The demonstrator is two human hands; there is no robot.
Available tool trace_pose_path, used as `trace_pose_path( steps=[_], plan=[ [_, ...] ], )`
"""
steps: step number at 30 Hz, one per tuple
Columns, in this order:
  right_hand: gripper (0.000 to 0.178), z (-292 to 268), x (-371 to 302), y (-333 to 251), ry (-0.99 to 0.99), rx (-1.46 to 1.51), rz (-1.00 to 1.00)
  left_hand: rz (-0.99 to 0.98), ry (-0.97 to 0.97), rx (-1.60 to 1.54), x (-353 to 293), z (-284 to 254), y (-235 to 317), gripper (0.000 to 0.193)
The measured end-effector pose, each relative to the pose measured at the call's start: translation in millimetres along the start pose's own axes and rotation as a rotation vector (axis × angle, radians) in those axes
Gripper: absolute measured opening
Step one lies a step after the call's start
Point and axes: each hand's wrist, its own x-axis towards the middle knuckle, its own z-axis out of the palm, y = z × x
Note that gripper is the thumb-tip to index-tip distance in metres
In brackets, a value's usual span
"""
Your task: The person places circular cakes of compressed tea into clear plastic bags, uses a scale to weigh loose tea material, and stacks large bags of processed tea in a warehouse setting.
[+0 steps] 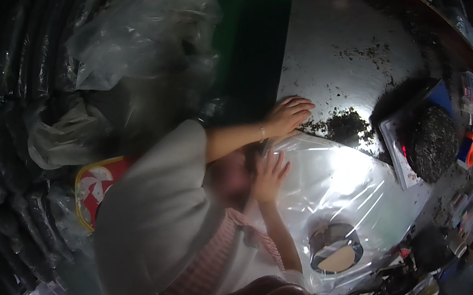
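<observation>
My left hand [290, 117] lies at the edge of a grey table [322, 39], its fingers stretched out over the upper corner of a clear plastic sheet [316, 176]. Dark loose crumbs [347, 126] are heaped just beyond its fingertips. Closer to me, my right hand [270, 177] rests on the sheet with its fingers spread, apparently pressing it flat. Neither hand visibly grips anything. The sheet shines brightly and covers much of the near tabletop. A roll of tape [335, 248] sits at its lower part; whether over or under the plastic I cannot tell.
A round dark speckled object [434, 143] stands on flat blue-and-white items to the right. Orange-handled scissors [468, 150] and clutter line the table's right side. Crumpled clear bags [150, 29] pile up at upper left. A red-and-white cushion [96, 189] is beside me, dark wrapped bundles [47, 45] behind.
</observation>
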Motion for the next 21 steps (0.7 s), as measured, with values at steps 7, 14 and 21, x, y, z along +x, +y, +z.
trace_pose_path(
  steps=[7, 14, 21],
  plan=[
    [0.066, 14.7, -4.3, 5.7, 0.027, -0.197, -0.022, -0.048, -0.002, 0.082, -16.7, 42.6, 10.5, 0.033],
    [0.071, 11.2, 7.2, 8.9, -0.180, -0.298, 0.017, 0.087, -0.084, -0.193, -36.6, -136.2, 26.8, 0.024],
    [0.052, -48.5, 74.3, -7.8, -0.441, -0.113, 0.076, -0.523, -0.357, -0.204, -127.8, -246.2, -195.5, 0.022]
  ],
)
